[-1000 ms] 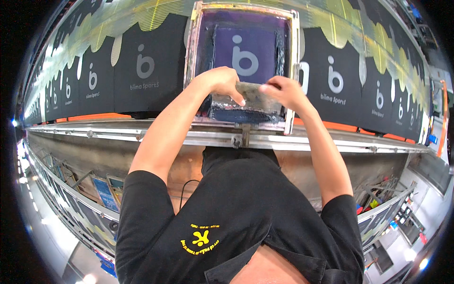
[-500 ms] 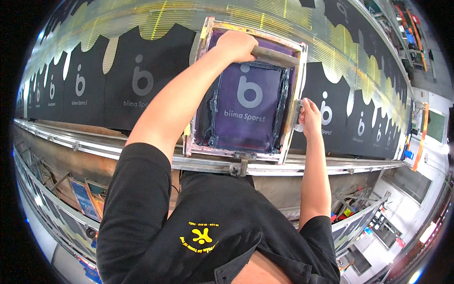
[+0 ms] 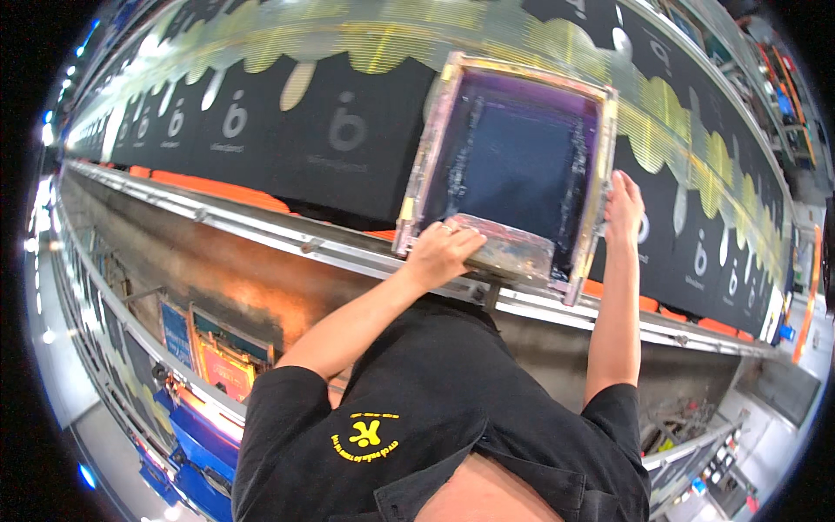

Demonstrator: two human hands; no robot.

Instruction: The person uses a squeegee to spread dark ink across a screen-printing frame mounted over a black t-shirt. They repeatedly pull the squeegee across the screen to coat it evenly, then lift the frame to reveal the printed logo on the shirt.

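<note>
A screen-printing frame [image 3: 430, 161] lies over the long table in front of me, its rim stained with ink. Inside it the mesh [image 3: 526, 161] is dark, with wet-looking black ink ridged along both sides. My left hand [image 3: 442, 254] is closed on the left end of a wide squeegee [image 3: 513, 248], which rests tilted at the frame's near end. At the frame's right side my right hand [image 3: 624, 207] has its fingers closed on the edge; a bracket there is mostly hidden. Black cut fabric pieces [image 3: 374, 178] with a pale printed emblem lie to either side.
A metal rail [image 3: 339, 252] runs along the table's near edge, with a clamp under the frame. Orange strips [image 3: 226, 190] show below the fabric. Coloured screens [image 3: 228, 370] stand at lower left, and a second table edge lies behind me on that side.
My left hand has drawn the squeegee from the frame's far end to its near end. The pale emblem on the mesh is now covered dark. The view has shifted; my right hand stays at the frame's side.
</note>
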